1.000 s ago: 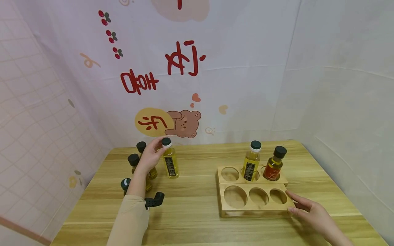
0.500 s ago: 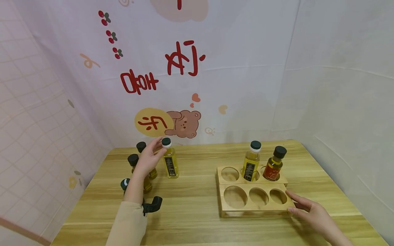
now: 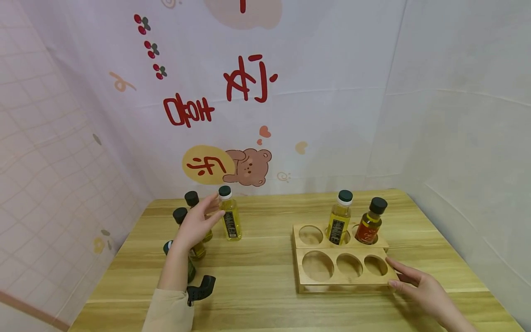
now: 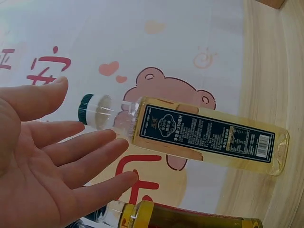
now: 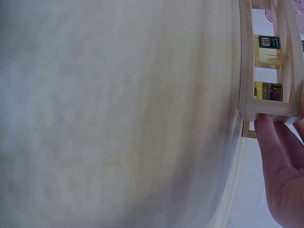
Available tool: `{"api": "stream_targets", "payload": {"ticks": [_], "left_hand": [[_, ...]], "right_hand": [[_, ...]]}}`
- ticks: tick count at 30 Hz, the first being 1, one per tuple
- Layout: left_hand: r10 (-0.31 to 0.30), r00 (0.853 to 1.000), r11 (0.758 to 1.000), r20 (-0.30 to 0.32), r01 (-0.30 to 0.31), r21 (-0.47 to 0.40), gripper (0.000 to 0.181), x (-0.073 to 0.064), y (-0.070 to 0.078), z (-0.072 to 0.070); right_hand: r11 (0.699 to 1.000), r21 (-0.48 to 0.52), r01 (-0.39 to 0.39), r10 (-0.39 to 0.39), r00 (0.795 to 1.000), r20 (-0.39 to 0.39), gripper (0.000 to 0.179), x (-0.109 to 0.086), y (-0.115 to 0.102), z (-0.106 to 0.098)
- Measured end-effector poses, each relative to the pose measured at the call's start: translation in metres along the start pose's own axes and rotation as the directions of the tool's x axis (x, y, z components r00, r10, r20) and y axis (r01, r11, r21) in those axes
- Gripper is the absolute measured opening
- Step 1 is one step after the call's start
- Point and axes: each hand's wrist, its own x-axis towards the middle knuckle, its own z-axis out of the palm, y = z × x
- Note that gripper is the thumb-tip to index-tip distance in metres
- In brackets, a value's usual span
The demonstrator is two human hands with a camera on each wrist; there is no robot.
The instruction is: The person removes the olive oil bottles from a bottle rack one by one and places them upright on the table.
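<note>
A bottle of pale yellow oil (image 3: 232,223) with a green cap stands upright on the table. My left hand (image 3: 198,226) is just left of it, fingers spread; in the left wrist view the palm shows with nothing in it, the fingertips near the bottle's neck. My right hand (image 3: 423,288) holds the right end of a two-tier wooden bottle rack (image 3: 361,280), thumb and forefinger at its edge. In the rack's rear row stand a yellow oil bottle (image 3: 339,221) in the middle hole and a red-labelled bottle (image 3: 368,226) in the right one.
Several dark-capped bottles stand at the left, partly hidden by my left arm, among them one at the back (image 3: 192,199) and one ahead of it (image 3: 180,215). The rack's front row has three bare holes. A printed cloth (image 3: 332,115) hangs behind the table (image 3: 257,276).
My left hand has come off the cap and neck of the yellow bottle and drawn slightly down and left, its fingers opening. The bottle, rack and right hand stay put.
</note>
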Motion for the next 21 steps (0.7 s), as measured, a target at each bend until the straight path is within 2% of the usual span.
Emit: {"api": "stream_targets", "payload": {"ticks": [7, 12, 21], "left_hand": [[0.022, 1.0, 0.999, -0.019, -0.022, -0.036, 0.062, -0.009, 0.003, 0.007], [0.051, 0.999, 0.997, -0.008, -0.052, -0.057, 0.06, -0.012, 0.007, 0.014], [0.051, 0.998, 0.996, 0.032, -0.049, -0.078, 0.061, -0.011, 0.012, 0.03]], "right_hand": [[1.0, -0.01, -0.008, 0.008, 1.0, -0.001, 0.066, 0.0, 0.0, 0.0], [1.0, -0.02, -0.002, 0.002, 1.0, -0.005, 0.065, 0.0, 0.001, 0.0], [0.999, -0.037, -0.015, 0.015, 1.0, -0.001, 0.066, 0.0, 0.0, -0.001]]}}
